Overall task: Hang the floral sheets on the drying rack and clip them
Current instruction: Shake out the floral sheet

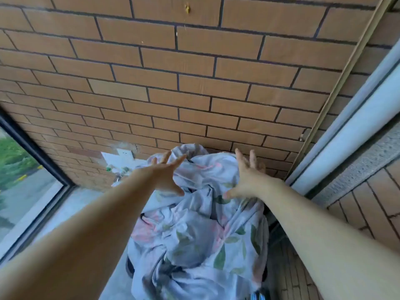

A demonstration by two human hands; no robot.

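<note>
Both hands reach out, left hand [166,174] and right hand [244,176] spread wide, gripping nothing, ready to gather the bundled floral sheets [199,230].

Both arms reach forward — left hand [165,174] and right hand [245,176] spread wide.

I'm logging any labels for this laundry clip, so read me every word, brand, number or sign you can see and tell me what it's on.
None can be read.
Floral sheets: leaf and flower print only, no tag or lettering showing.
Brick wall: no sign or number.
White wall socket: blurred and partly behind clear plastic; any marking is too small to read.
Left hand and right hand: open, nothing written.
</note>
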